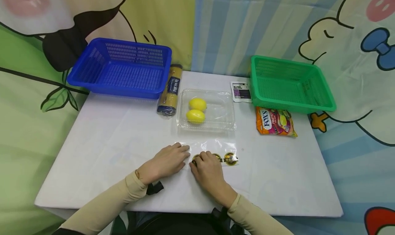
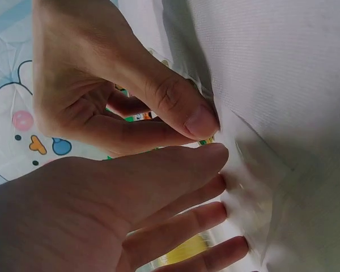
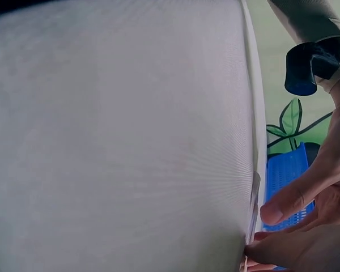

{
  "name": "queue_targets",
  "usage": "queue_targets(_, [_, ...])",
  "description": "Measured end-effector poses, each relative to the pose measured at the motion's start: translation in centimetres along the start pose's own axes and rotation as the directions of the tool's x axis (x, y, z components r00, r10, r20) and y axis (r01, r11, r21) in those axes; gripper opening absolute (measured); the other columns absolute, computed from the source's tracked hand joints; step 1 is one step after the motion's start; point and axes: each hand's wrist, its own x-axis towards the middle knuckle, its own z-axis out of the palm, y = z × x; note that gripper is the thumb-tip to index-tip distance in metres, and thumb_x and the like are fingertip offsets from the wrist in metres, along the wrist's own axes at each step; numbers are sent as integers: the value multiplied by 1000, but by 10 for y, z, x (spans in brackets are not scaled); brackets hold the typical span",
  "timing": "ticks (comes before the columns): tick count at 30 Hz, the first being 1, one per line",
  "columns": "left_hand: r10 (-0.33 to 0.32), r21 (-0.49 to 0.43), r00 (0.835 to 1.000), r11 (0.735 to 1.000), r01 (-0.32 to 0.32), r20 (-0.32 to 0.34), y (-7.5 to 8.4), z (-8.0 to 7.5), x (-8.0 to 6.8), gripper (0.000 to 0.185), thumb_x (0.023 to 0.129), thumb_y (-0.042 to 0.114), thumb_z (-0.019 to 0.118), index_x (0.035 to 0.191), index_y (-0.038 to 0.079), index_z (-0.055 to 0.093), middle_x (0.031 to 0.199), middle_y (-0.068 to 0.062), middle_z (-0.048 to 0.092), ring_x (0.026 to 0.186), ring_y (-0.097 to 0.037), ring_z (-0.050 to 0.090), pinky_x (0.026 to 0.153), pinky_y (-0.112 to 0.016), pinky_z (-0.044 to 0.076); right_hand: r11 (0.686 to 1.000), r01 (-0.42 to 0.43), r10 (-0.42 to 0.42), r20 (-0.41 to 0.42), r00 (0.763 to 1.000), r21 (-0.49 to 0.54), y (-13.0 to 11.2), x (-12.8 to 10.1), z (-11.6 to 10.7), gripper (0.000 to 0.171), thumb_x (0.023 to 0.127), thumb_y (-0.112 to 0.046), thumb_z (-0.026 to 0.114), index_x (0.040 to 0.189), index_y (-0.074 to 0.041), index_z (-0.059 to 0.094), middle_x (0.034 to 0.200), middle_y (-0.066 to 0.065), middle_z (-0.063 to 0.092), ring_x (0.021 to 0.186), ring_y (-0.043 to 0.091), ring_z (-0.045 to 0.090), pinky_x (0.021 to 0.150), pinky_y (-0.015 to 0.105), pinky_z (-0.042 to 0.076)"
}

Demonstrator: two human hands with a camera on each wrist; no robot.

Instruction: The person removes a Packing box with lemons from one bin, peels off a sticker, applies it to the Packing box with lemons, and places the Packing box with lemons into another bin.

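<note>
the tray (image 1: 219,108) is set at centre frame; at lower centre the bag (image 1: 227,150) is pinched by the right hand (image 1: 210,175) and touched by the left hand's (image 1: 170,161) straight fingers. bag work seems unfinished, with both lemons (image 1: 195,116) left in the tray.

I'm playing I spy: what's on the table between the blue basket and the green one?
The head view shows, left to right, a yellow pack, a clear box holding two lemons, and a small packet.
</note>
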Motion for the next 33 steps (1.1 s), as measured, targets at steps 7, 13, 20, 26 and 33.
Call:
queue_targets(7, [-1,-20,1000,1000,2,10,-1,1,4,33,87,18,84,115,6,70,122,-6,67,105,-26,63,79,-37,60,1000,-24,25,49,998,-10,-4,3,-5,27,84,-32,89,84,-11,73,78,1,60,69,19,57,58,31,49])
queue_targets(13, [1,-36,1000,999,0,14,-3,2,5,48,84,23,89,121,3,66,127,-8,64,107,-26,62,80,-36,59,998,-60,58,98,993,18,-5,3,-6,26,84,-31,89,86,-12,73,79,0,61,70,17,56,58,28,49])
queue_targets(20, [4,-74,1000,997,-4,-1,-3,1,7,37,81,19,90,109,4,70,117,-5,64,97,-21,60,71,-32,58,999,-40,39,74,996,11,-5,0,-4,23,85,-30,88,85,-12,74,78,-1,64,69,16,57,58,28,50])
queue_targets(26, [1,-78,1000,997,0,11,-3,0,8,30,81,18,90,101,7,72,114,-4,63,94,-19,59,69,-30,57,999,-32,31,76,997,17,-6,2,-6,21,85,-30,88,86,-13,76,79,-2,63,69,15,57,57,27,50])
queue_targets(33, [10,-69,1000,998,-11,-7,-4,2,9,30,80,18,90,101,7,72,113,-4,62,92,-20,58,65,-30,56,997,-75,73,124,990,7,-9,3,-9,10,89,-24,85,85,-16,78,83,-1,67,72,16,60,59,28,52])
